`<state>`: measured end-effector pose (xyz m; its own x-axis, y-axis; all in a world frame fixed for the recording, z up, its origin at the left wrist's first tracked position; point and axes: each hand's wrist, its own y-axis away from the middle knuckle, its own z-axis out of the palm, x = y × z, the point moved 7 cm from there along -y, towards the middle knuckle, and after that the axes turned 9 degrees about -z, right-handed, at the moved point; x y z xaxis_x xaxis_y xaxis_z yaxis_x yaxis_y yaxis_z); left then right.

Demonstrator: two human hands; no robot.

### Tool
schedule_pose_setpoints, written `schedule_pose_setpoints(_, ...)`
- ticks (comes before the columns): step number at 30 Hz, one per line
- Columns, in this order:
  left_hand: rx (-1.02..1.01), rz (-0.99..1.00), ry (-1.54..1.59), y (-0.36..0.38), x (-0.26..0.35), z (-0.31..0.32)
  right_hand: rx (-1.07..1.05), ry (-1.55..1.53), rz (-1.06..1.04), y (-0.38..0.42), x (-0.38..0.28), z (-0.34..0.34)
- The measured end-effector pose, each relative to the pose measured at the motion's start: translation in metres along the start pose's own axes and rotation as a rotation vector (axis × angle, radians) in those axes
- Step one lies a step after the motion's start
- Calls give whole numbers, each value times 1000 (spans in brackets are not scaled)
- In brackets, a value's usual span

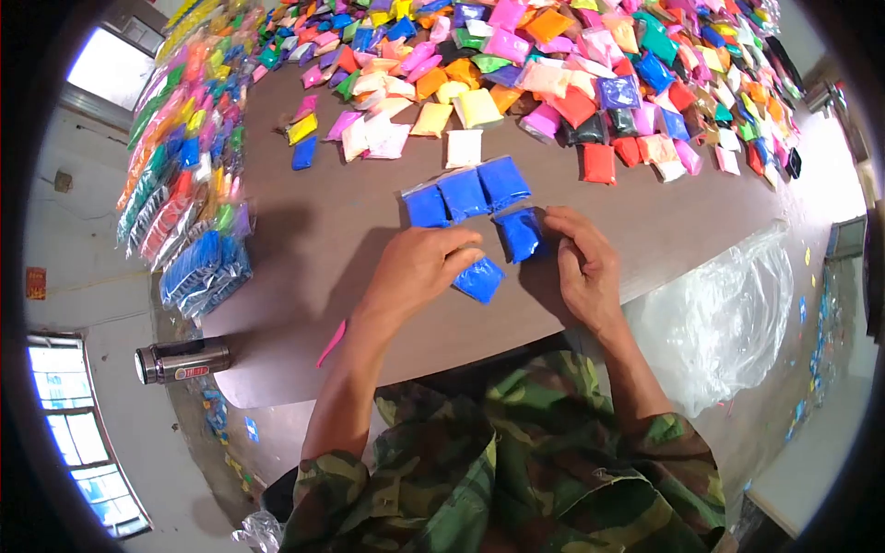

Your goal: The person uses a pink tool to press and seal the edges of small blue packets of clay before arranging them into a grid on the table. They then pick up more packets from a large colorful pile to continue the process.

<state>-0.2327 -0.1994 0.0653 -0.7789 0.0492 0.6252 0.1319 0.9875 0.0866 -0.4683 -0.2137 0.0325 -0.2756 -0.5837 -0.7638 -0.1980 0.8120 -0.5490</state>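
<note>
Three small blue packets [463, 194] lie side by side in a row on the brown table. Just below that row is another glossy blue packet [521, 234], turned at an angle. My left hand [417, 269] has its thumb and fingers closed at the edge of one more blue packet [480, 281], which is tilted and partly covered by the fingertips. To the right, my right hand [588, 272] hovers with bent fingers and a gap between thumb and forefinger, nothing visible in it. Its fingertips are close to the angled blue packet.
Many loose coloured packets [576, 106] are heaped along the far side. Bundled bags of packets [205, 267] line the left edge. A metal flask [184, 360] stands at the left corner, a pink strip [332, 343] near my left forearm. Clear plastic bag [714, 318] hangs at right.
</note>
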Motion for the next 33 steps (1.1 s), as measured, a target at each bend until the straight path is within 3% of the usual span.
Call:
schedule_pose_setpoints(5,284,6,-142,12,20,-14,19,-36,4,0,1,-1)
schedule_pose_setpoints(8,274,-51,-125,39,14,-7,18,-66,32,0,2,-2)
schedule_pose_setpoints(11,294,147,-340,69,28,35,10,-76,15,0,3,-1)
schedule_pose_setpoints(19,288,307,-477,68,24,52,-2,-101,50,-1,2,1)
schedule_pose_setpoints(24,258,230,-421,69,37,46,13,-69,10,0,1,-2)
schedule_pose_setpoints(27,222,190,-390,67,36,59,9,-107,105,1,2,0)
schedule_pose_setpoints(33,165,151,-360,69,24,68,-11,-91,29,0,1,3)
